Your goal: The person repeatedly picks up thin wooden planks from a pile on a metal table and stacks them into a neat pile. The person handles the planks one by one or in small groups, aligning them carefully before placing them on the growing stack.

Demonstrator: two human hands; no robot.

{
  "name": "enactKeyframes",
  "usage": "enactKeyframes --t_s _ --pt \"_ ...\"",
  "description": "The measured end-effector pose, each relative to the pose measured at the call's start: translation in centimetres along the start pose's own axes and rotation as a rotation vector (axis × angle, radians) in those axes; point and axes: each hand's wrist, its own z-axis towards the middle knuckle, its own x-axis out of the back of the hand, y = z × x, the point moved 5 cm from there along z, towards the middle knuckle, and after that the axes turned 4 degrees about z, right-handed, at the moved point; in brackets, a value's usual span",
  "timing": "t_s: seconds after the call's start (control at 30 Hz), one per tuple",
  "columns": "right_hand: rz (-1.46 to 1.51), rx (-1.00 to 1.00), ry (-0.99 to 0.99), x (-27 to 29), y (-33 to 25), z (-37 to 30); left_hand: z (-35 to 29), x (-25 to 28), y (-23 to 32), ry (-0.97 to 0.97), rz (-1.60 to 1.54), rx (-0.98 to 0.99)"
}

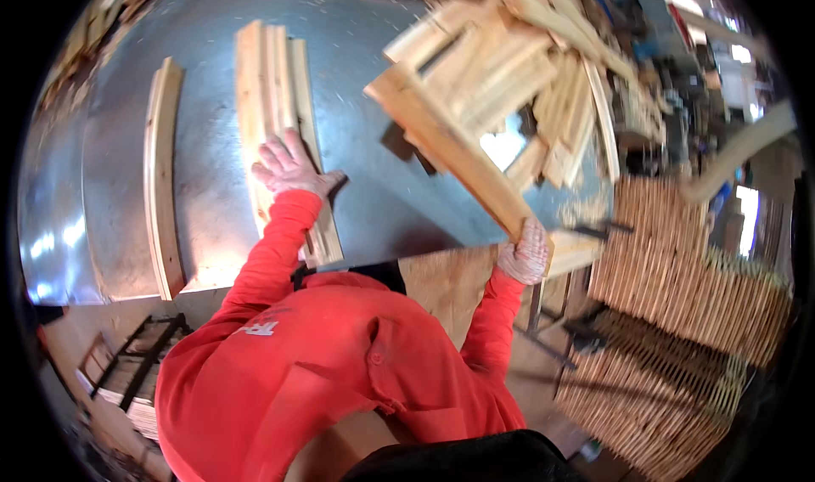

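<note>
My left hand (293,166) lies flat with fingers spread on a small group of long wooden boards (265,91), set side by side on the metal tabletop (365,168). At the right, my right hand (526,254) is closed round the near end of another wooden board (454,151). This board slants away to the far left, its far end close to a loose pile of boards (492,66). Farther left, a single narrow wooden board (163,176) lies apart on the tabletop, reaching its near edge.
Stacked bundles of thin wooden sticks (679,261) stand at the right, below table height. A pale curved hose (747,151) hangs at the far right. Wood scraps (81,49) lie along the far left edge. A dark metal rack (144,363) holding wood is at the lower left.
</note>
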Motion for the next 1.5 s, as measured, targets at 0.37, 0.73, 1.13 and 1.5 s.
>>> enactKeyframes --t_s 0.37,0.73,1.13,1.5 --pt "0.689 -0.748 0.156 -0.8 13.1 -13.1 5.0 -4.4 -5.3 0.373 0.114 -0.058" --pt "1.831 -1.179 -0.142 -7.0 23.8 -21.9 4.1 -1.4 -5.5 0.305 0.000 0.198" --pt "0.334 -1.713 0.022 -11.4 49.7 -34.7 4.0 -5.8 -3.5 0.315 -0.254 0.216" --pt "0.075 -1.507 -0.780 -27.8 61.2 -28.2 7.7 -2.9 4.4 0.229 -0.034 0.086"
